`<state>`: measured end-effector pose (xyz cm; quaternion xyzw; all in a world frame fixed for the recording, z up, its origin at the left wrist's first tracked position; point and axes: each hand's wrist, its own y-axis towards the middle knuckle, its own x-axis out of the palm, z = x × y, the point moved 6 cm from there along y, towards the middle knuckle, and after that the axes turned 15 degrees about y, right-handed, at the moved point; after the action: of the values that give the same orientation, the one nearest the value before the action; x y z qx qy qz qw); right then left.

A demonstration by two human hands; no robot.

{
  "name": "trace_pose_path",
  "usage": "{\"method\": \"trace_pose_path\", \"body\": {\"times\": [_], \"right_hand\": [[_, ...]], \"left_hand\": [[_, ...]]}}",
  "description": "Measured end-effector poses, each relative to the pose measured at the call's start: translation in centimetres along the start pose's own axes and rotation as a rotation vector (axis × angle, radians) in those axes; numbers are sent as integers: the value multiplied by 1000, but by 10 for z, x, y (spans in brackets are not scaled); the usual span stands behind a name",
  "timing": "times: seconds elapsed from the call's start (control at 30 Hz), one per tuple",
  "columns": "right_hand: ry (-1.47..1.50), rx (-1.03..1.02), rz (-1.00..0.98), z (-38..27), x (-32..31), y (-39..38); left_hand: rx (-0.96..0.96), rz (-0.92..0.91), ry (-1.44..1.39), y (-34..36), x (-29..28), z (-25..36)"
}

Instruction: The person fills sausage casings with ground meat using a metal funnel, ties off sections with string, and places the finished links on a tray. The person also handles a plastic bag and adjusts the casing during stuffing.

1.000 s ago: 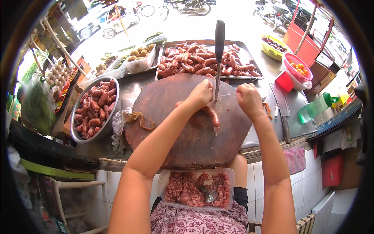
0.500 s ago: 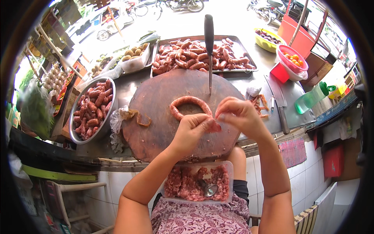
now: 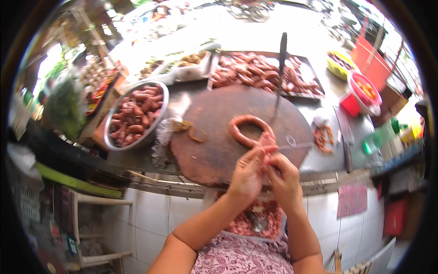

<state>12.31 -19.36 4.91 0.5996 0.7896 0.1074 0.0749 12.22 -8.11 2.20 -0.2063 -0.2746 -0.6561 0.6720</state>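
Our left hand [image 3: 246, 177] holds a curled sausage [image 3: 235, 130] on the board [image 3: 205, 157]. We cannot tell what our pinched right hand [image 3: 285, 176] holds.

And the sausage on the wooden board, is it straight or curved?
Curved: the sausage bends into a loop on the board, bare wood showing inside. Beside the left hand, I cannot tell whether its ends meet.

Reddish sausage [image 3: 248, 119] curled on wd. brd [image 3: 205, 141], tip unclear.
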Motion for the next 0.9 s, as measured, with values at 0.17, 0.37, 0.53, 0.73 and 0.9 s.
{"method": "trace_pose_path", "body": {"times": [0.17, 0.37, 0.53, 0.73, 0.9], "right_hand": [[-210, -409, 8, -34, -10, 3], [-132, -288, -107, -26, -12, 11], [-259, -195, -123, -28, -5, -4], [46, -9, -19, -22, -9, -9], [576, 255, 113, 0, -29, -5]], "left_hand": [[-152, -300, -113, 2, -9, 20], [-571, -589, 795, -21, -9, -3], [68, -263, 1041, -10, -5, 27], [443, -262, 1385, -23, 15, 32], [722, -149, 1179, -29, 27, 48]]}}
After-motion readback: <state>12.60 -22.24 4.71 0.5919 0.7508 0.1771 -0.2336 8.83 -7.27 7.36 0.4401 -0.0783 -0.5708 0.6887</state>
